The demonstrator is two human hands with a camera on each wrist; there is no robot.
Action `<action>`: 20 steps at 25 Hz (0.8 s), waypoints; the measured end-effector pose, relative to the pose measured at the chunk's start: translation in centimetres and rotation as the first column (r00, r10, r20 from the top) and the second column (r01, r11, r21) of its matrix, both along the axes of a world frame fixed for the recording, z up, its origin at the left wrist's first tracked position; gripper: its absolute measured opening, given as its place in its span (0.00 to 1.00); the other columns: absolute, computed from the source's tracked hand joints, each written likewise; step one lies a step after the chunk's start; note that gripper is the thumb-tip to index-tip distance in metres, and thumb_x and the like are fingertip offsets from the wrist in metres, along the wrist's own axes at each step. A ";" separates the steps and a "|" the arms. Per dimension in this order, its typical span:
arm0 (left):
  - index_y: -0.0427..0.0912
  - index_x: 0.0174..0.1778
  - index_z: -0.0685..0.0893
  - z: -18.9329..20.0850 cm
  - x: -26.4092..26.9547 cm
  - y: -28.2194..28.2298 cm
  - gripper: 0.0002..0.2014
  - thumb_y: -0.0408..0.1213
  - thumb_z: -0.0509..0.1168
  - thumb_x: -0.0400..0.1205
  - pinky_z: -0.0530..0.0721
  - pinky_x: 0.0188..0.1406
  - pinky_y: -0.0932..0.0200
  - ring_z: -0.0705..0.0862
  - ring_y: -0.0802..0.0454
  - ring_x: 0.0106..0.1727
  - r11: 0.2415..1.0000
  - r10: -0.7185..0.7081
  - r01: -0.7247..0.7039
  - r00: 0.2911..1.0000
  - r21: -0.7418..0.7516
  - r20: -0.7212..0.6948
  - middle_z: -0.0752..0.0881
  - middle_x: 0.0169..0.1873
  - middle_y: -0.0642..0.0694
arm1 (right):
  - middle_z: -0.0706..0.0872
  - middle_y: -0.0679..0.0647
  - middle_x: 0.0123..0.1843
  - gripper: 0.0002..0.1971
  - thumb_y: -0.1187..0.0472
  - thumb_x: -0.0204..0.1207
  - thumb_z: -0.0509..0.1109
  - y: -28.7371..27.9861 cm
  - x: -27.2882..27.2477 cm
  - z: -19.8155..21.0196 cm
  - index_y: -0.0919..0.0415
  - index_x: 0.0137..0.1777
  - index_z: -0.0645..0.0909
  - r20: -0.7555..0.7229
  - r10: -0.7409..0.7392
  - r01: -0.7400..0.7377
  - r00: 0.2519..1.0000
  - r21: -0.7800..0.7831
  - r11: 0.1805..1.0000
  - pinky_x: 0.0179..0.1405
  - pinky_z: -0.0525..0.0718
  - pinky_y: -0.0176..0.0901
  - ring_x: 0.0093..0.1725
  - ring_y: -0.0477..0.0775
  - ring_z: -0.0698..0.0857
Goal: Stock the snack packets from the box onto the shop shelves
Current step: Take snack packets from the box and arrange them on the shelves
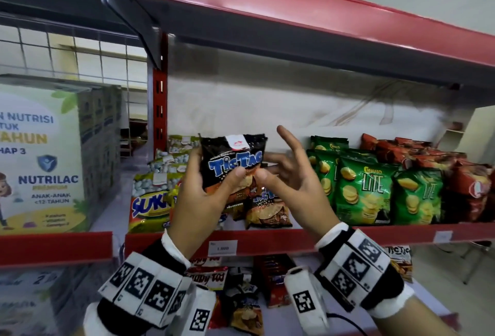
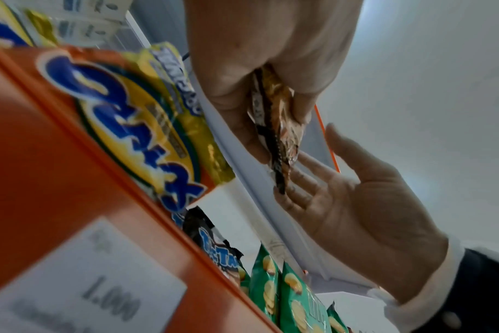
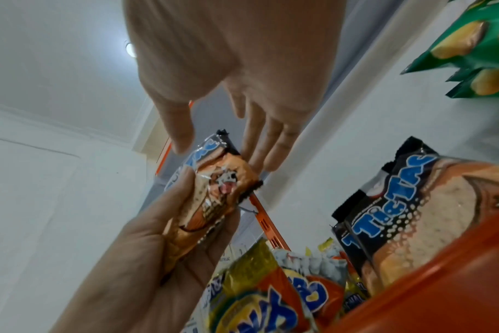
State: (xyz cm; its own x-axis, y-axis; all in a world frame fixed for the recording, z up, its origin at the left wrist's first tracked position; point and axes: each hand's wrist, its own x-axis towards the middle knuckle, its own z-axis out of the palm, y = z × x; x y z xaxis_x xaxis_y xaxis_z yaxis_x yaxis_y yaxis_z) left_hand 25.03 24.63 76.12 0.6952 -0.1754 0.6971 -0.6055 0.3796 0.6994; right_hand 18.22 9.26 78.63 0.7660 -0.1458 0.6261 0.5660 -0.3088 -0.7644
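A black Tic Tac snack packet (image 1: 233, 158) is held upright in front of the middle shelf (image 1: 348, 235), above other Tic Tac packets (image 1: 267, 212) standing there. My left hand (image 1: 219, 185) grips it, thumb on the front and fingers behind. My right hand (image 1: 294, 183) is spread beside it with straight fingers; its thumb tip sits at the packet's lower right edge. The left wrist view shows the packet (image 2: 277, 126) edge-on in my left hand (image 2: 257, 67), with the right hand (image 2: 356, 202) open behind it. In the right wrist view the right hand (image 3: 242, 67) hovers over the packet (image 3: 214, 193). No box is in view.
Yellow Sukro packets (image 1: 150, 201) stand left of the Tic Tac row, green Lite packets (image 1: 364, 191) and red packets (image 1: 468, 191) to the right. A Nutrilac box (image 1: 45, 158) fills the left bay. The upper red shelf (image 1: 321, 14) overhangs. More packets lie on the lower shelf (image 1: 241, 295).
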 end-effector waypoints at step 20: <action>0.44 0.54 0.79 -1.5 -1.5 4.2 0.10 0.31 0.69 0.78 0.84 0.50 0.70 0.85 0.59 0.52 0.876 0.469 -0.472 0.882 0.103 0.052 0.87 0.50 0.47 | 0.79 0.50 0.56 0.33 0.54 0.73 0.75 -7.6 0.7 -5.2 0.48 0.76 0.64 -0.269 -0.367 0.254 0.891 -0.376 0.891 0.44 0.78 0.30 0.50 0.47 0.81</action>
State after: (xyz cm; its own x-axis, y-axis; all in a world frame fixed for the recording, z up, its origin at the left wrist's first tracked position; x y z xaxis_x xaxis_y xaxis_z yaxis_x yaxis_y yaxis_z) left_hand 23.51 28.81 74.58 0.6976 0.0920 0.7105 -0.7111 -0.0317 0.7023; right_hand 18.95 1.69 73.39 0.8815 -0.2442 0.4042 0.1372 -0.6866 -0.7140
